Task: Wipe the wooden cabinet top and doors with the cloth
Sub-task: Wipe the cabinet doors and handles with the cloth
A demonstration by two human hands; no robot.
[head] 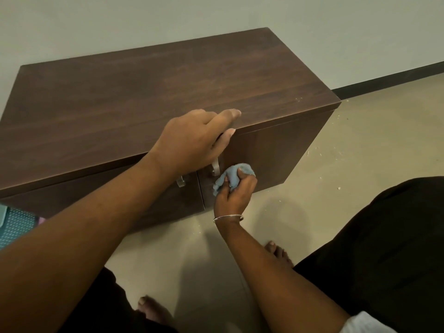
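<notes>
Beige floor (348, 152) spread under everything, and nearest the camera two bare feet stood on it, the left foot (153, 311) at the bottom edge and the right foot (280, 252) a little farther in. Dark trousers (374, 248) filled the near right corner. At the near left edge a teal dotted mat (14, 224) lay beside the cabinet's base.

Beyond the feet, the right hand (234, 195), a thin metal bangle (228, 218) on its wrist, had its fingers curled tight around a bunched blue cloth (230, 176), pressing it against the right door (264, 152) near that door's inner edge. The cloth sat just right of a silver handle (215, 168); a second silver handle (180, 181) showed on the left door (120, 195), just across the seam between the two doors.

Farther up, the left hand (192, 140) rested over the front edge of the wooden cabinet top (144, 92), fingers bent down over the lip and gripping it above the handles. The top's dark brown surface ran back to a pale wall (216, 18). Small pale crumbs (319, 150) dotted the floor to the right of the cabinet, and a black skirting board (396, 78) ran along the wall's foot at far right.
</notes>
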